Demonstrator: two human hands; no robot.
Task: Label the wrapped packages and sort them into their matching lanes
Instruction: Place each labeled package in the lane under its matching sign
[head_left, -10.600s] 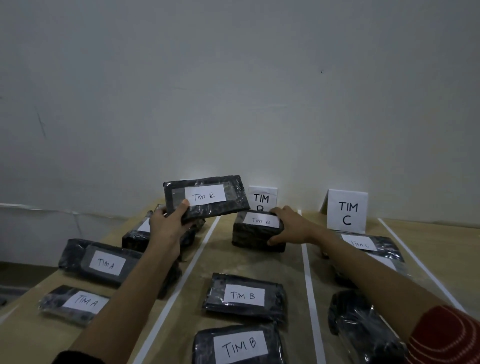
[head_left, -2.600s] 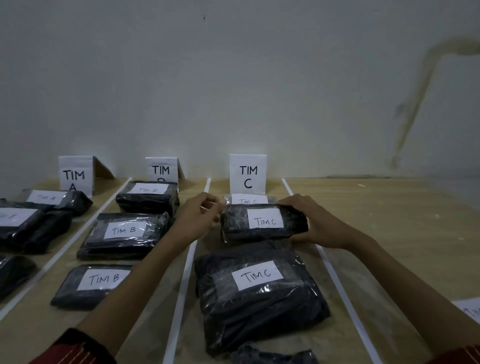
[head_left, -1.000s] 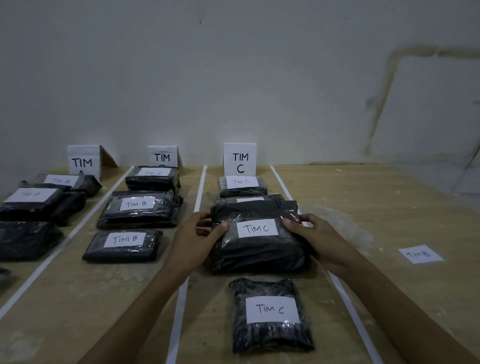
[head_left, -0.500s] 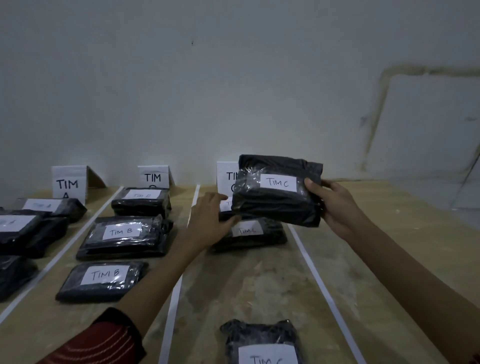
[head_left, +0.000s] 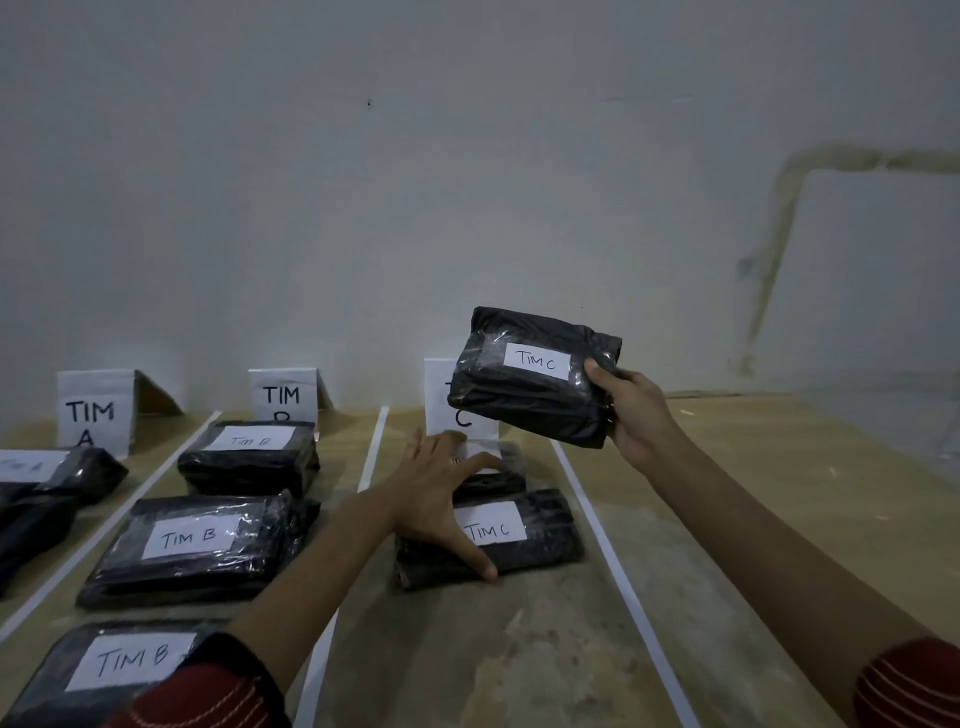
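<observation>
Nearest us, on the pale wooden surface (head_left: 519, 649), lies a black plastic-wrapped package with a white "TIM B" label (head_left: 119, 670), between white tape lines (head_left: 613, 561) that mark the lanes. Further on, our left hand (head_left: 441, 499) is spread wide and flat over two black wrapped packages labelled "TIM C" (head_left: 519, 535) in the third lane, holding nothing. Our right hand (head_left: 631, 410) is raised above that lane, gripping a black wrapped "TIM C" package (head_left: 530, 376) by its right end. Behind stand folded white card signs, "TIM A" (head_left: 91, 410), "TIM B" (head_left: 283, 397) and "TIM C" (head_left: 460, 421), against a grey wall (head_left: 467, 182). We judge this to be the sorting step; next we must lower the held package into the C lane beside its fellows.
</observation>
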